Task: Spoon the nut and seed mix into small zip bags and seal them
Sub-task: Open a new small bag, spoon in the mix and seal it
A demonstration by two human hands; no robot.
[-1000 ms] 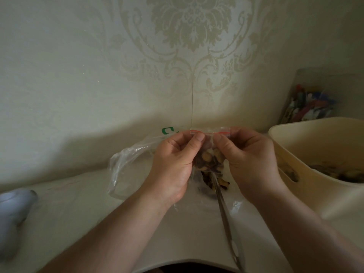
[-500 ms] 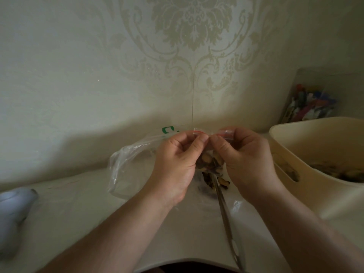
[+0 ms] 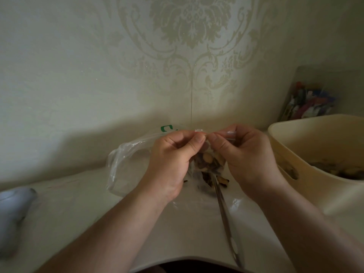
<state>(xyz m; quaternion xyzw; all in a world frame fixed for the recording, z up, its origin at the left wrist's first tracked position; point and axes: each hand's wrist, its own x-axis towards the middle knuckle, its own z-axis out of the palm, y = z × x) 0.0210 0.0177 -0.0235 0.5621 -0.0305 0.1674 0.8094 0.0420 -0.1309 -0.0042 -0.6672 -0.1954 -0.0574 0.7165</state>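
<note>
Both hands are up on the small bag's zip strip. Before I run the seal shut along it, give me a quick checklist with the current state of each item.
1. Left hand pinches the top edge of the small zip bag: ok.
2. Right hand pinches the same edge beside it: ok.
3. Nut and seed mix sits low in the bag, below the zip strip: ok.
4. Zip strip closed along its whole length: cannot tell, fingers cover much of it.
5. Spoon put down on the table, out of both hands: ok.
6. No spill: not ok, a few pieces lie loose by the spoon's bowl.
</note>
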